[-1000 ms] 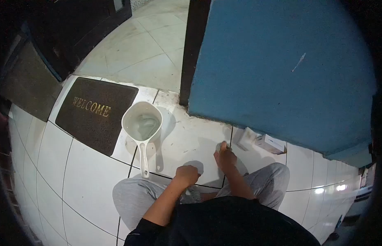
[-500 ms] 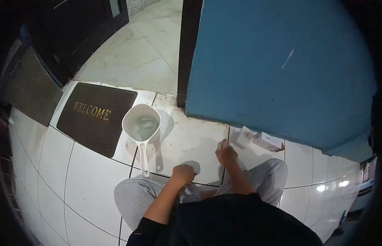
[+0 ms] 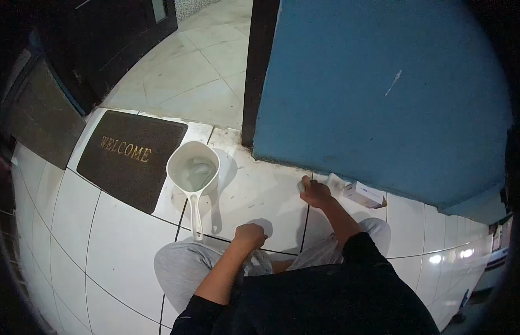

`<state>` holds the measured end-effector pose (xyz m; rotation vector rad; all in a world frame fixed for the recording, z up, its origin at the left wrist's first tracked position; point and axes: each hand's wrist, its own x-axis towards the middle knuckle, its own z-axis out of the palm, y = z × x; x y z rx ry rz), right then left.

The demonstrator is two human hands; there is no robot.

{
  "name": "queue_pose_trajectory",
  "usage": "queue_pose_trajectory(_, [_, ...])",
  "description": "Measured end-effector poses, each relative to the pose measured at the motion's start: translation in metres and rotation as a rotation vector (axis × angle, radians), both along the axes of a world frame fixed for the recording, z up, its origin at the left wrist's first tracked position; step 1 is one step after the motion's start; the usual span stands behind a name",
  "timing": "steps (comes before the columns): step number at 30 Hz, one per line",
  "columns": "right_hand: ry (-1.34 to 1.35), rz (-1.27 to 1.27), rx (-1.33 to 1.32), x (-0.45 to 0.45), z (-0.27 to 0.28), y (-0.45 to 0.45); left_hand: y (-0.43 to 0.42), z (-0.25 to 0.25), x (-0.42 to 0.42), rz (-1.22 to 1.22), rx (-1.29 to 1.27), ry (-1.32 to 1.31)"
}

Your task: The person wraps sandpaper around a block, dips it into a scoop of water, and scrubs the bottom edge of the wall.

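My left hand (image 3: 250, 237) is closed in a fist above the tiles between my knees. What it holds, if anything, is hidden; some crumpled clear plastic (image 3: 259, 262) lies just below it over my lap. My right hand (image 3: 317, 194) reaches toward the foot of the blue wall, its fingers closed around a small pale grey-green thing (image 3: 301, 186) whose kind I cannot make out. Close beside that hand is a white block-like object (image 3: 335, 182), partly covered by it. A white dipper (image 3: 193, 192) with clear liquid in it stands left of my hands, its handle toward me.
A small white box (image 3: 364, 194) lies against the blue wall (image 3: 377, 100), right of my right hand. To the left is a dark doormat (image 3: 131, 159) lettered WELCOME. Behind it come a doorway and a dark door (image 3: 120, 44). White tiles (image 3: 126, 251) cover the floor.
My right hand has moved forward toward the wall, and a small pale thing now shows at its fingers. The clear plastic over my lap shows more on the right. My left hand stays put.
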<state>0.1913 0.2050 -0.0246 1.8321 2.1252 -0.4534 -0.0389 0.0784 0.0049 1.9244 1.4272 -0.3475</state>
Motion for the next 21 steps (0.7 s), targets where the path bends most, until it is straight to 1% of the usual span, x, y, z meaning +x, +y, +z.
queue_pose_trajectory(1, [0.035, 0.093, 0.006, 0.002, -0.001, -0.006, -0.001, 0.000, 0.001, -0.012, 0.010, 0.016])
queue_pose_trajectory(3, [0.070, 0.185, 0.012, 0.005, -0.002, -0.005, -0.001, 0.000, 0.002, -0.025, 0.019, 0.032])
queue_pose_trajectory(6, [0.101, 0.174, 0.060, 0.003, -0.001, 0.010, -0.002, -0.002, 0.002, -0.020, 0.050, 0.021])
queue_pose_trajectory(8, [-0.018, 0.059, 0.058, -0.006, 0.004, 0.019, -0.001, -0.002, 0.003, -0.020, 0.008, 0.031])
queue_pose_trajectory(9, [-0.014, 0.054, 0.058, -0.004, 0.005, 0.017, -0.001, -0.002, 0.002, -0.024, 0.008, 0.035])
queue_pose_trajectory(12, [0.066, 0.176, -0.008, 0.002, 0.012, 0.013, 0.001, -0.002, 0.002, -0.044, 0.024, 0.045])
queue_pose_trajectory(14, [0.114, 0.262, 0.010, 0.001, 0.015, 0.008, 0.002, -0.003, 0.001, -0.050, -0.020, 0.023])
queue_pose_trajectory(15, [0.119, 0.260, 0.008, -0.002, 0.022, 0.010, 0.002, -0.002, 0.001, -0.051, -0.023, 0.028])
queue_pose_trajectory(17, [0.050, 0.136, 0.011, -0.008, 0.036, 0.015, -0.001, 0.002, 0.002, -0.046, 0.010, 0.038])
queue_pose_trajectory(18, [0.021, 0.164, 0.086, -0.001, 0.016, 0.023, 0.000, 0.002, 0.002, -0.047, 0.012, 0.044])
queue_pose_trajectory(19, [0.025, 0.162, 0.089, -0.001, 0.010, 0.023, 0.001, 0.002, 0.002, -0.046, -0.013, 0.064])
queue_pose_trajectory(21, [0.162, 0.082, 0.117, 0.000, 0.005, 0.021, 0.002, 0.004, 0.001, -0.043, -0.031, 0.077])
